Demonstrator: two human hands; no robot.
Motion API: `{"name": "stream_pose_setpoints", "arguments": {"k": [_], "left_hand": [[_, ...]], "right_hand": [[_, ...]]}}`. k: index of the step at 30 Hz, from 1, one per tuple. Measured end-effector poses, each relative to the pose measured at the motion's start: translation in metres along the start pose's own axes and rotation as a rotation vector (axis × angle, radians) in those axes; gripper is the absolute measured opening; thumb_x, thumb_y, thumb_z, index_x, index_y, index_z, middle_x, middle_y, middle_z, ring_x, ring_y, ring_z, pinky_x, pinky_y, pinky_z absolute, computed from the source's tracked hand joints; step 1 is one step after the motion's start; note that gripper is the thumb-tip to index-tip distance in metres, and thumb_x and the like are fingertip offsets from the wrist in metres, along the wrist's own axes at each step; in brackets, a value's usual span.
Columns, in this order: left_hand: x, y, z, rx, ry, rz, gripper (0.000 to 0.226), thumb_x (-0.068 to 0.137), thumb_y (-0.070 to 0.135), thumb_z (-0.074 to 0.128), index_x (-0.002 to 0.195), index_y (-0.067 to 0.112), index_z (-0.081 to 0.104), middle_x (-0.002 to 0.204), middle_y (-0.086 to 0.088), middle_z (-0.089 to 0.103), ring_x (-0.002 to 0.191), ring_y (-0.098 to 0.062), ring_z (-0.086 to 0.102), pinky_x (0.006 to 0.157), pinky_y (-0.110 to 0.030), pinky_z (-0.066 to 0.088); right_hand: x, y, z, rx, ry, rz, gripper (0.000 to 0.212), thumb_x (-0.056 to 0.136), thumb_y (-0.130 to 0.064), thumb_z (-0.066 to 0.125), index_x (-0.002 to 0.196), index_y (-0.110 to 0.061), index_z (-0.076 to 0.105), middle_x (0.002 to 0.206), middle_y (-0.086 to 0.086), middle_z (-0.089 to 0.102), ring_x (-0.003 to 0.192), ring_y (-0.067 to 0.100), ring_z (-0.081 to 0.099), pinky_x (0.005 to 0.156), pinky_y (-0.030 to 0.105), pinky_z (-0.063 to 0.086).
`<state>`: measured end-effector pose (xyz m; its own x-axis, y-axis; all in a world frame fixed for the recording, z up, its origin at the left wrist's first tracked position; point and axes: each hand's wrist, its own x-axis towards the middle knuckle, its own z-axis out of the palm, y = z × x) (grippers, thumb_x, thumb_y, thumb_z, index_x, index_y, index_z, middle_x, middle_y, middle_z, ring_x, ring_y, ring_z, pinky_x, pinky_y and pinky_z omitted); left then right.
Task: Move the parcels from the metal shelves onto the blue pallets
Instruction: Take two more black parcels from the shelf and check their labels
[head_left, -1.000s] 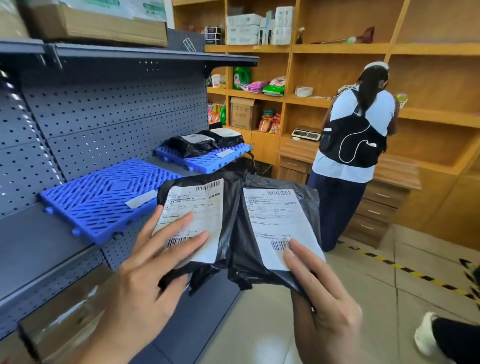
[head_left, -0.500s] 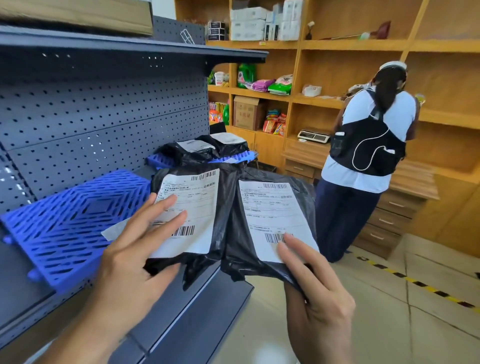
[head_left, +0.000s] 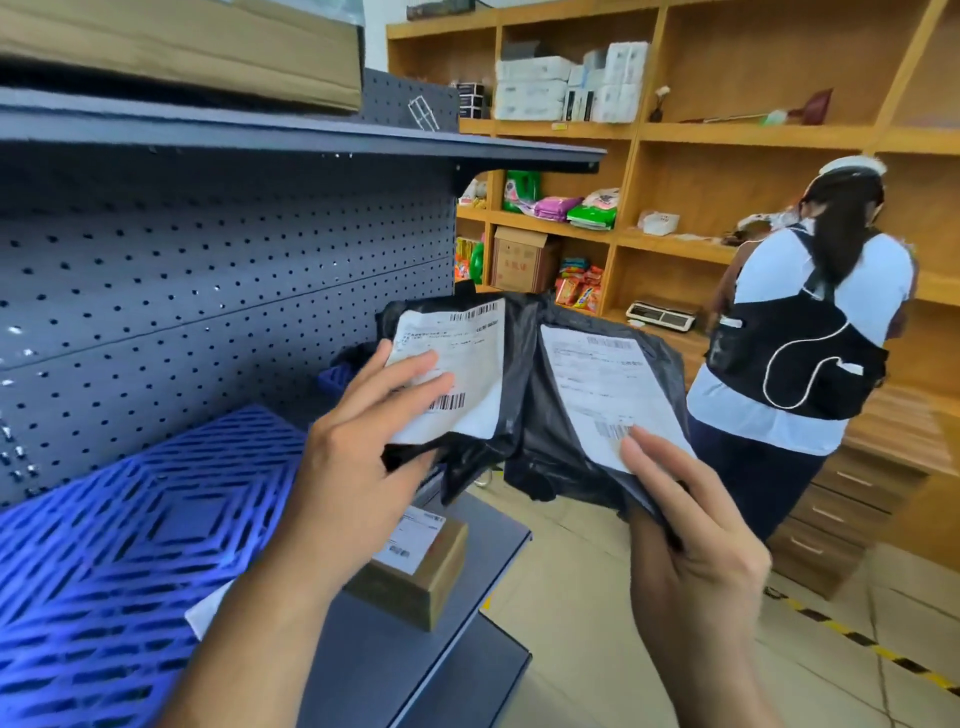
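Two black-bagged parcels are up in front of me, one in each hand, white labels facing me, inner edges meeting in the middle. The left parcel (head_left: 467, 358) is pinched in my left hand (head_left: 358, 457): fingers spread flat across the label near its barcode, thumb tucked under the bag's bottom edge. The right parcel (head_left: 602, 384) is clamped in my right hand (head_left: 696, 540), thumb pressing the lower corner of its label, the other fingers curled round behind where I can't see them. Loose black plastic hangs down between the two.

Both parcels are in the air, off the end of the metal shelf (head_left: 291, 135) and to the right of the blue pallet (head_left: 130, 561), touching neither. That pallet lies on the shelf board down at my left, against the grey pegboard back (head_left: 208, 291), with a white slip of paper (head_left: 208, 613) at its near edge beside my forearm. A sliver of a second blue pallet (head_left: 337, 376) peeks out just past my left fingers.

Under my left wrist, on the lower shelf board (head_left: 389, 670), sits a small brown box (head_left: 421, 571) with a white label on top. A big cardboard carton (head_left: 182, 41) rides on top of the metal unit.

Beyond, a person with a black backpack (head_left: 800, 358) stands facing the wooden shelving (head_left: 644, 130), which is stocked with packets and boxes. Yellow-and-black tape (head_left: 883, 649) runs across the tiled floor.
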<state>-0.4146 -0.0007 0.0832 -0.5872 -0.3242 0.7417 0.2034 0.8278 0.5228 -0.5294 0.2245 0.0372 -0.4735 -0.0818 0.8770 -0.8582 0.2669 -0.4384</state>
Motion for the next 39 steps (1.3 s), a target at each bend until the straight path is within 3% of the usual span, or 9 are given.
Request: {"name": "stream_pose_setpoints", "arguments": {"k": [4,9,14,17,19,23,29,35,39], "left_hand": [[0.028,-0.016,0.004,0.022,-0.006,0.014,0.064,0.073,-0.015,0.079,0.129,0.014,0.069,0.145,0.004,0.056,0.149,-0.015,0.035,0.115,-0.010,0.024],[0.059,-0.036,0.008,0.081,-0.036,0.002,0.064,0.077,-0.011,0.078,0.133,0.018,0.066,0.150,0.008,0.050,0.150,-0.009,0.031,0.115,-0.007,0.020],[0.096,-0.058,0.024,0.153,-0.075,-0.097,0.075,0.081,0.000,0.078,0.142,0.035,0.055,0.167,0.012,0.013,0.142,0.019,0.017,0.108,0.002,0.013],[0.121,-0.073,0.035,0.169,-0.140,-0.172,0.078,0.081,0.004,0.077,0.145,0.038,0.049,0.169,0.008,-0.006,0.120,0.043,0.002,0.098,0.010,0.010],[0.136,-0.086,0.038,0.213,-0.163,-0.211,0.079,0.080,0.004,0.076,0.146,0.038,0.049,0.170,0.005,-0.007,0.127,0.036,0.004,0.095,0.012,0.009],[0.161,-0.118,0.042,0.283,-0.194,-0.272,0.078,0.080,0.000,0.071,0.143,0.042,0.050,0.170,0.002,0.000,0.147,0.003,0.012,0.098,0.010,0.008],[0.177,-0.161,0.055,0.345,-0.291,-0.335,0.078,0.079,-0.003,0.063,0.143,0.039,0.051,0.169,0.008,0.007,0.154,-0.007,0.013,0.120,-0.020,0.015],[0.183,-0.187,0.073,0.413,-0.361,-0.393,0.073,0.078,-0.006,0.064,0.138,0.036,0.059,0.167,0.009,0.016,0.149,-0.005,0.025,0.112,-0.005,0.012],[0.170,-0.206,0.082,0.464,-0.434,-0.434,0.073,0.081,-0.001,0.068,0.136,0.046,0.056,0.164,0.004,0.027,0.153,-0.015,0.021,0.123,-0.024,0.013]], "right_hand": [[0.015,0.014,0.029,0.064,0.034,0.002,0.028,0.093,-0.003,0.066,0.119,-0.006,0.075,0.125,0.005,0.070,0.116,0.011,0.067,0.095,0.039,0.058],[0.036,0.034,0.062,0.080,0.037,0.000,0.028,0.093,-0.003,0.066,0.119,-0.006,0.076,0.124,0.004,0.070,0.113,0.011,0.066,0.103,0.021,0.049],[0.061,0.069,0.103,0.129,0.016,-0.012,0.027,0.092,0.001,0.066,0.117,-0.002,0.076,0.120,0.009,0.071,0.111,0.009,0.064,0.104,0.014,0.043],[0.076,0.094,0.130,0.172,-0.010,-0.010,0.026,0.092,0.000,0.067,0.116,-0.004,0.077,0.119,0.009,0.072,0.111,0.009,0.064,0.104,0.013,0.042],[0.083,0.106,0.150,0.195,-0.038,-0.001,0.027,0.091,-0.001,0.067,0.115,-0.006,0.078,0.119,0.009,0.072,0.110,0.014,0.067,0.103,0.014,0.044],[0.100,0.124,0.187,0.256,-0.086,-0.007,0.026,0.090,-0.004,0.067,0.114,-0.007,0.079,0.119,0.009,0.073,0.107,0.022,0.070,0.102,0.016,0.047],[0.109,0.152,0.224,0.265,-0.219,0.018,0.035,0.088,0.006,0.073,0.119,-0.010,0.077,0.123,0.008,0.070,0.111,0.024,0.069,0.101,0.022,0.047],[0.108,0.181,0.259,0.204,-0.434,-0.016,0.035,0.093,-0.004,0.071,0.126,-0.017,0.074,0.130,0.006,0.067,0.120,0.030,0.064,0.095,0.047,0.057],[0.104,0.195,0.265,0.198,-0.503,-0.073,0.036,0.090,-0.002,0.074,0.124,-0.015,0.074,0.127,0.009,0.068,0.116,0.034,0.065,0.092,0.049,0.058]]}}
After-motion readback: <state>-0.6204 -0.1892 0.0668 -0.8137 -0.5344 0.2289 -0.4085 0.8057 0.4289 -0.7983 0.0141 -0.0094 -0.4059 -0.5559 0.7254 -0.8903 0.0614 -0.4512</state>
